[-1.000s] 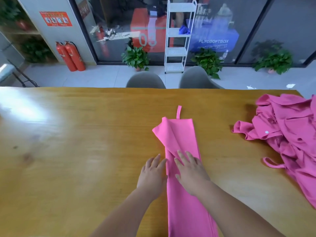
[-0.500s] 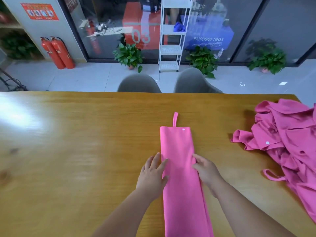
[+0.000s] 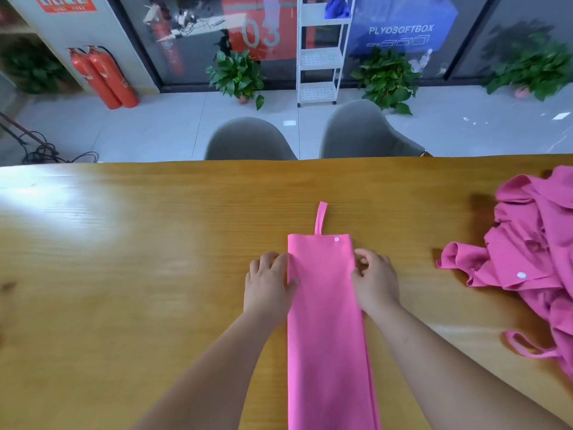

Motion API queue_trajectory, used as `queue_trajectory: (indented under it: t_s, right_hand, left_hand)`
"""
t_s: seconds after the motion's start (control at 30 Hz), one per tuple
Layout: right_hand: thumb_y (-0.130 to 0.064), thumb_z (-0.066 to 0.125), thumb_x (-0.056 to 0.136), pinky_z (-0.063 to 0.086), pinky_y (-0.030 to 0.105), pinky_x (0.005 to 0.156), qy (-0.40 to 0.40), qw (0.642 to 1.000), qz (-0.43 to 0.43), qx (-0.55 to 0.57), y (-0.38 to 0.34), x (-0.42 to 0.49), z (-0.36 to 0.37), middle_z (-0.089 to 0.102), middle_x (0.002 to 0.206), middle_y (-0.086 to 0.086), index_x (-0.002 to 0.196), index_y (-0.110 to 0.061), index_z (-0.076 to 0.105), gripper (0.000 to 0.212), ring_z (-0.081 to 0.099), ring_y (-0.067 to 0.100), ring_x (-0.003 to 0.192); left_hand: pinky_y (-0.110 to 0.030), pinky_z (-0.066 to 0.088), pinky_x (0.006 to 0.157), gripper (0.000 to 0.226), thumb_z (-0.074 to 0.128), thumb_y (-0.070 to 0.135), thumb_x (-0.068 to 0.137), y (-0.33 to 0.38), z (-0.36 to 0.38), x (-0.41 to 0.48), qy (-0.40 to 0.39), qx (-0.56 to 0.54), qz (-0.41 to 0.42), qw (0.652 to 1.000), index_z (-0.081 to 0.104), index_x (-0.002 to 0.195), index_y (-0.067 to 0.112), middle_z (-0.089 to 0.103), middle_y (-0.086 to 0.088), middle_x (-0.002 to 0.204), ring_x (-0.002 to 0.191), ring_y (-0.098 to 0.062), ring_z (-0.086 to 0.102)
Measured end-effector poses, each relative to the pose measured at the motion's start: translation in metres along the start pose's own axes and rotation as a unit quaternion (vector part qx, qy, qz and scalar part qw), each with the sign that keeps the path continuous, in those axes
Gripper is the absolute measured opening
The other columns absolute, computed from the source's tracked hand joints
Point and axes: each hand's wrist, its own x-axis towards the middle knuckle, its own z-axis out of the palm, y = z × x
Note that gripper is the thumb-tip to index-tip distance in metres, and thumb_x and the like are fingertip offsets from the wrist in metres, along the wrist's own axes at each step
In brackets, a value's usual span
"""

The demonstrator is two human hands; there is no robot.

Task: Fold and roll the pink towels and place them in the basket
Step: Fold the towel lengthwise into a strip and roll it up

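Folded pink towel flat on the table as a long narrow strip, loop and white snap at the far end, near end running off the bottom edge. Left hand flat and spread against the strip's left edge, right hand with fingers curled on the right edge; neither clamped on the cloth. Heap of loose pink towels well apart at the right side of the table.
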Motion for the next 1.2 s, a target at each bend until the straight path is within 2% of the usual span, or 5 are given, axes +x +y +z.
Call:
queue_trajectory:
  t_s: [0.33,0.47,0.77,0.93,1.2]
  right_hand:
    - [-0.025,0.082,0.086,0.056,0.031,0.073,-0.13,0.988,0.072,-0.039,-0.039,0.062,-0.011,0.076,0.093,0.0,0.101,-0.025,0.079,0.015,0.07,0.022,0.086]
    - [-0.022,0.086,0.082,0.059,0.035,0.079,-0.128,0.987,0.08,0.049,-0.03,0.069,-0.02,0.075,0.089,-0.005,0.085,-0.027,0.075,0.012,0.069,0.015,0.084]
    - [-0.013,0.087,0.084,0.063,0.041,0.087,-0.242,0.91,0.011,0.335,-0.045,0.038,-0.091,0.079,0.111,0.013,0.123,-0.017,0.07,0.042,0.077,0.027,0.102]
    - [-0.02,0.084,0.082,0.062,0.039,0.084,-0.283,0.881,-0.111,0.364,-0.069,0.005,-0.155,0.076,0.091,0.012,0.127,-0.021,0.074,0.046,0.075,0.022,0.089]
    - [-0.019,0.085,0.086,0.061,0.033,0.068,-0.153,0.926,-0.118,0.325,-0.072,-0.001,-0.14,0.08,0.089,0.015,0.11,-0.018,0.076,0.025,0.075,0.022,0.081]
  left_hand:
    - [-0.029,0.049,0.072,0.041,0.07,0.034,0.095,0.033,-0.014,0.083,-0.071,-0.204,-0.202,0.955,0.064,0.131,0.015,0.071,0.001,0.1,0.094,-0.023,0.068]
    - [-0.039,0.064,0.085,0.019,0.077,0.026,0.09,0.026,-0.024,0.092,-0.111,-0.318,-0.225,0.914,0.076,0.106,0.016,0.078,-0.005,0.1,0.094,-0.024,0.075]
    - [-0.04,0.063,0.088,0.038,0.083,0.027,0.093,0.025,-0.095,0.065,-0.214,-0.495,-0.115,0.834,0.071,0.123,0.008,0.079,-0.012,0.113,0.106,-0.029,0.076]
    - [-0.033,0.061,0.074,0.014,0.079,0.018,0.086,0.038,-0.147,0.033,-0.218,-0.561,0.017,0.798,0.069,0.091,0.01,0.075,-0.009,0.091,0.086,-0.021,0.073]
    - [-0.036,0.064,0.076,0.02,0.086,0.014,0.086,0.048,-0.14,0.027,-0.067,-0.504,0.011,0.861,0.07,0.092,0.005,0.076,-0.007,0.082,0.082,-0.02,0.075]
